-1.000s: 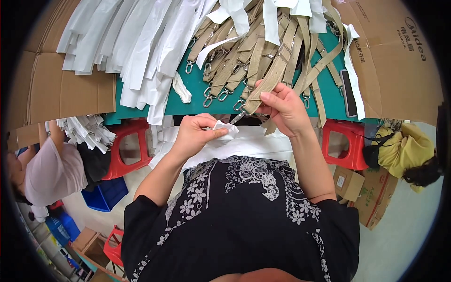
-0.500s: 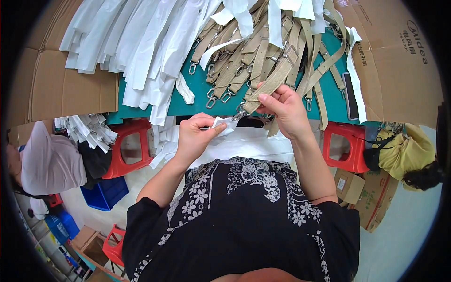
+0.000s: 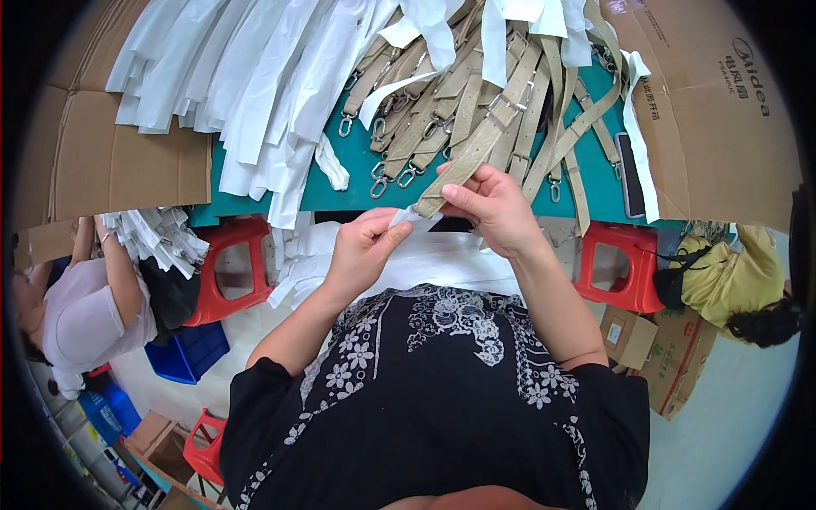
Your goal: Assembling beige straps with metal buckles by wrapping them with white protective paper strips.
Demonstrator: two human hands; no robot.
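Note:
My left hand pinches the mouth of a thin white sleeve between thumb and fingers. Into it goes one end of a beige strap, whose metal clasp is now hidden by the white material. With thumb and fingers, my right hand grips the same strap just above that end; its buckled far part runs up over the other straps. Beyond my hands, several beige straps with metal clasps and buckles lie heaped on the green table.
Long white sleeves hang over the table's left part, between cardboard panels. At the right, a phone lies beside another cardboard panel. More white material spans my lap. Red stools and two other people flank me.
The strap's metal clasp, visible before, has gone into the white sleeve. My right hand has shifted slightly left toward my left hand. The person at the left has raised their arms.

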